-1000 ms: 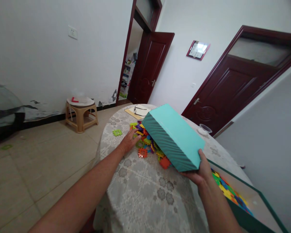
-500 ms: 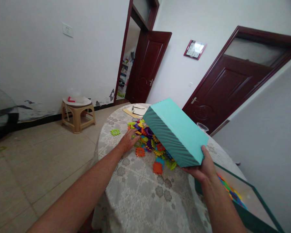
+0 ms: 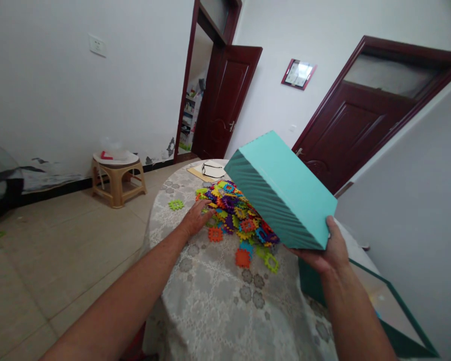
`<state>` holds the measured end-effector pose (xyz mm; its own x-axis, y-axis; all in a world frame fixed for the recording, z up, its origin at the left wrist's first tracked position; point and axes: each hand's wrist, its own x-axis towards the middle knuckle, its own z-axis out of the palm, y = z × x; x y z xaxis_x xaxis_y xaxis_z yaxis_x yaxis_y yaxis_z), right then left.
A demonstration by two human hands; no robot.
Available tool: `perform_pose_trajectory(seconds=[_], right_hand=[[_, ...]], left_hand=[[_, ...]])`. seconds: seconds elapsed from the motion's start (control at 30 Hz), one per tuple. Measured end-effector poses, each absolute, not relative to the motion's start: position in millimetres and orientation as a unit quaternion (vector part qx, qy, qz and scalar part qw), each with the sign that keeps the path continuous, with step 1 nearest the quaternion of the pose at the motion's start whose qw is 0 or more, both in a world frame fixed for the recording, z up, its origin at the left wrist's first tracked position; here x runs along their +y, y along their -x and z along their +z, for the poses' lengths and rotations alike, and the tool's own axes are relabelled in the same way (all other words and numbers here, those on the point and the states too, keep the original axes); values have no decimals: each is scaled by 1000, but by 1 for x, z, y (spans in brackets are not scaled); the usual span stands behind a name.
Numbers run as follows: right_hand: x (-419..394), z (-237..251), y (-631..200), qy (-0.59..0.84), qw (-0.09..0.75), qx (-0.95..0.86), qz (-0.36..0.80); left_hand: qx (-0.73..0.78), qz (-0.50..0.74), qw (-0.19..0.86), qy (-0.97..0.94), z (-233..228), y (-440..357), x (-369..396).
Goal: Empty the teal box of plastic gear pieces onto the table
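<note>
Grey lace cloth covers the round counter, the biggest thing here and the landmark for the rest. Above the counter's far right part hangs a turquoise cardboard box with ribbed sides, tilted with its far end raised, clear of the cloth. The right hand holds the box at its near lower corner, thumb up along the end face and fingers beneath, so its grip is clamped on the box. At the counter's right edge sits a dark green open tray with a pale inside. On the counter's middle, under the box's lower side, lies a heap of bright plastic interlocking tiles, with an orange one and a green one loose on the near side. The left hand rests palm down at the heap's left edge, fingers spread and touching tiles, its grip closed on nothing. A single green tile lies apart toward the counter's left rim.
</note>
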<state>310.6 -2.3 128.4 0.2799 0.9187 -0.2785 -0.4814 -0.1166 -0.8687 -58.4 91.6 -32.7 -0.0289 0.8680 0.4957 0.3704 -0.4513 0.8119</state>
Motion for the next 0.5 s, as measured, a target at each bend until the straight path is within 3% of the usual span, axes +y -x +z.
perform_pose_trajectory(seconds=[0.27,0.4,0.5], right_hand=[[-16,131,-323,438,728,-256,461],[-32,120,-324,417,771,-268,398],[-42,108,-324,413,767,-290,397]], left_hand=[[479,607,239,-587,-5,64,78],[386,705,380,-458,33,76,66],[347,706,471,-398,63,84,54]])
